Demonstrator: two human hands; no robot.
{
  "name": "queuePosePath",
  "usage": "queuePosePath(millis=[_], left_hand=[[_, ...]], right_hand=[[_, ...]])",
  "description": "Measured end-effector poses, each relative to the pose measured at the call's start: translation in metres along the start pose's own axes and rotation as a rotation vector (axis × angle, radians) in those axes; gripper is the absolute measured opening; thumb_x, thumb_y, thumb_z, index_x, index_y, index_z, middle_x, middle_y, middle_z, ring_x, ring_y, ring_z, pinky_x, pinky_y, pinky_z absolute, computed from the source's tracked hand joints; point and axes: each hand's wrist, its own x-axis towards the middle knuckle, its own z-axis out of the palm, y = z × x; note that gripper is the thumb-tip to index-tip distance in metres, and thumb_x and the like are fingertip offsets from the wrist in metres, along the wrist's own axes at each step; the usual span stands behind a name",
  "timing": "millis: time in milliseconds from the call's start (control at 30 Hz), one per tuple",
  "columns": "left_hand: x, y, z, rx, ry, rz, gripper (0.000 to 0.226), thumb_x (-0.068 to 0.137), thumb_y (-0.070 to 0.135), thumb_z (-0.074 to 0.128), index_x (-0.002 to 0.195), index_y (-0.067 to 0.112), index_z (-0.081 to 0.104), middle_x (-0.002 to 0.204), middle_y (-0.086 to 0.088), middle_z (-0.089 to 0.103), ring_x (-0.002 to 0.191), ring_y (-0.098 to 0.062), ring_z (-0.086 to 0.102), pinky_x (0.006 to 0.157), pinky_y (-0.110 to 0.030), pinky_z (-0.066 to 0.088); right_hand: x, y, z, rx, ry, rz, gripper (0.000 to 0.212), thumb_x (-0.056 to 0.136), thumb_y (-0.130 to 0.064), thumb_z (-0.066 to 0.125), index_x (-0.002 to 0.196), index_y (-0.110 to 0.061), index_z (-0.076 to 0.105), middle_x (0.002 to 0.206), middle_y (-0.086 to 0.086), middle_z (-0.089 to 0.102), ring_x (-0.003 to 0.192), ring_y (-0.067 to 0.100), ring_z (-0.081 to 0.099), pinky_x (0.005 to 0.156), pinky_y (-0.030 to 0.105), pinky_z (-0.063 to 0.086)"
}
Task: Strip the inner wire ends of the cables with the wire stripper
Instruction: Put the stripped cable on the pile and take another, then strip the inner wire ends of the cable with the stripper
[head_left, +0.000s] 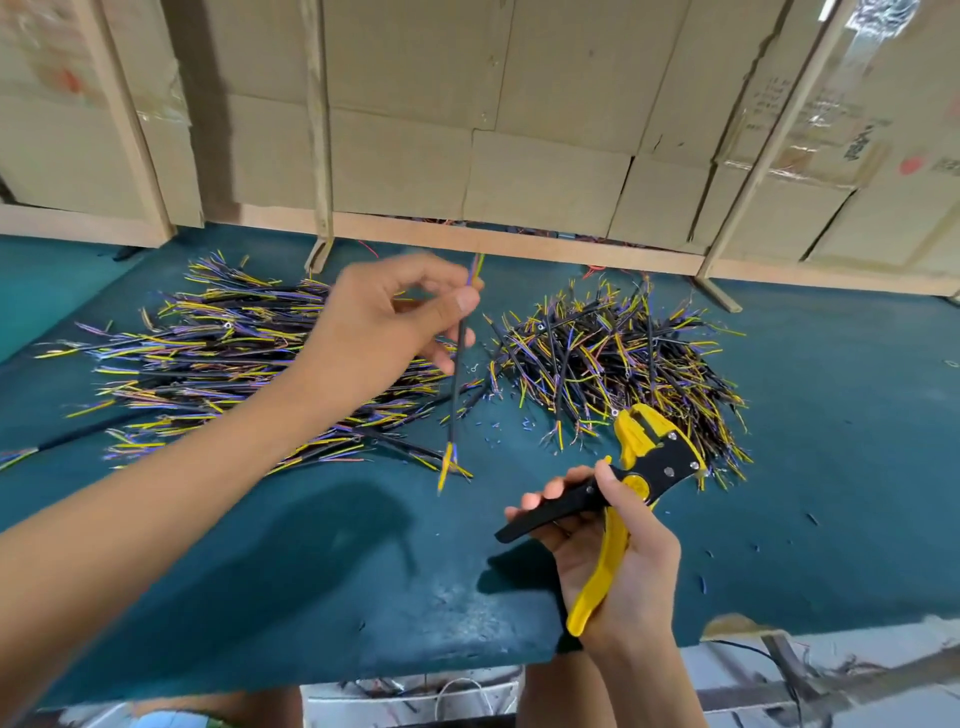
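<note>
Left hand (395, 317) pinches one cable (457, 374) mid-frame; right hand (618, 551) grips the wire stripper (644, 467). I'd feed one inner wire squarely in.

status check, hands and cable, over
Left hand pinches one cable upright, clear of both piles. Right hand grips the wire stripper, not yet on the cable. Nothing between them.

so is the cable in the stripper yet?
No, the left hand holds the cable up, apart from the stripper in the right hand.
</note>
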Motion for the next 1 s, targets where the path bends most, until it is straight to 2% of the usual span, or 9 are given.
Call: queuePosePath(millis=[100, 200, 300, 400, 467, 600, 733, 867, 1000], left_hand=[[-0.013, -0.015, 0.016, -0.263, -0.072, -0.255, 0.015, 0.077, 0.019, 0.074, 0.092, 0.016, 0.077, 0.079, -0.006, 0.07, 0.067, -0.023, 0.073, 0.053, -0.029, 0.057], [-0.031, -0.035, 0.035, -0.422, -0.066, -0.379, 0.01, 0.075, 0.015, 0.073, 0.085, 0.015, 0.076, 0.077, -0.006, 0.07, 0.068, -0.026, 0.074, 0.049, -0.03, 0.057], [-0.046, -0.05, 0.05, -0.558, -0.011, -0.449, 0.004, 0.075, 0.014, 0.073, 0.078, 0.016, 0.075, 0.081, -0.008, 0.071, 0.071, -0.027, 0.074, 0.046, -0.028, 0.054], [-0.057, -0.057, 0.055, -0.475, -0.037, -0.421, 0.009, 0.069, 0.026, 0.079, 0.077, 0.023, 0.074, 0.088, -0.009, 0.074, 0.072, -0.022, 0.073, 0.045, -0.024, 0.048], [-0.062, -0.057, 0.056, -0.442, -0.066, -0.371, 0.011, 0.069, 0.027, 0.08, 0.078, 0.024, 0.074, 0.089, -0.011, 0.076, 0.07, -0.02, 0.071, 0.044, -0.024, 0.045], [-0.066, -0.057, 0.055, -0.476, 0.002, -0.308, 0.024, 0.071, 0.018, 0.083, 0.092, 0.023, 0.072, 0.091, -0.015, 0.075, 0.062, -0.02, 0.067, 0.042, -0.025, 0.044], [-0.067, -0.055, 0.057, -0.387, -0.002, -0.236, 0.026, 0.082, 0.009, 0.078, 0.104, 0.02, 0.071, 0.09, -0.015, 0.073, 0.068, -0.022, 0.068, 0.043, -0.028, 0.046], [-0.07, -0.053, 0.059, -0.427, -0.016, -0.283, 0.026, 0.077, 0.016, 0.081, 0.102, 0.022, 0.073, 0.09, -0.014, 0.074, 0.071, -0.02, 0.068, 0.045, -0.027, 0.046], [-0.069, -0.055, 0.059, -0.465, -0.03, -0.344, 0.027, 0.075, 0.014, 0.081, 0.1, 0.025, 0.076, 0.092, -0.013, 0.075, 0.07, -0.02, 0.065, 0.046, -0.027, 0.045]], right_hand=[[0.0, 0.002, -0.002, -0.044, -0.021, -0.008, 0.018, 0.08, -0.019, 0.075, 0.081, -0.002, 0.069, 0.08, 0.02, 0.059, 0.07, 0.037, 0.063, 0.071, 0.051, 0.058], [0.0, 0.005, -0.005, -0.159, -0.042, 0.023, 0.033, 0.078, -0.018, 0.078, 0.095, 0.008, 0.067, 0.095, 0.029, 0.065, 0.081, 0.04, 0.064, 0.073, 0.05, 0.057], [-0.001, 0.008, -0.002, -0.327, -0.094, 0.002, 0.018, 0.073, -0.015, 0.085, 0.085, -0.006, 0.074, 0.102, 0.026, 0.071, 0.088, 0.039, 0.068, 0.073, 0.048, 0.058], [-0.002, 0.01, -0.002, -0.407, -0.119, -0.039, 0.014, 0.073, -0.003, 0.08, 0.079, -0.013, 0.073, 0.092, 0.024, 0.072, 0.085, 0.035, 0.071, 0.072, 0.042, 0.06], [-0.001, 0.01, -0.004, -0.403, -0.107, -0.048, 0.016, 0.072, 0.0, 0.078, 0.079, -0.012, 0.072, 0.084, 0.025, 0.069, 0.081, 0.037, 0.071, 0.073, 0.044, 0.06], [-0.001, 0.008, -0.004, -0.378, -0.075, -0.03, 0.017, 0.071, -0.002, 0.08, 0.083, -0.01, 0.071, 0.085, 0.028, 0.067, 0.081, 0.041, 0.068, 0.082, 0.054, 0.059], [-0.001, 0.01, -0.007, -0.406, -0.061, -0.056, 0.019, 0.071, -0.003, 0.082, 0.086, -0.009, 0.072, 0.086, 0.027, 0.069, 0.082, 0.043, 0.069, 0.088, 0.059, 0.058], [-0.001, 0.012, -0.009, -0.438, -0.057, -0.086, 0.026, 0.068, -0.008, 0.088, 0.087, -0.008, 0.071, 0.084, 0.026, 0.068, 0.082, 0.047, 0.069, 0.088, 0.066, 0.056], [-0.001, 0.012, -0.011, -0.433, -0.069, -0.081, 0.029, 0.065, -0.012, 0.089, 0.087, -0.008, 0.071, 0.083, 0.026, 0.068, 0.08, 0.045, 0.069, 0.087, 0.064, 0.057]])
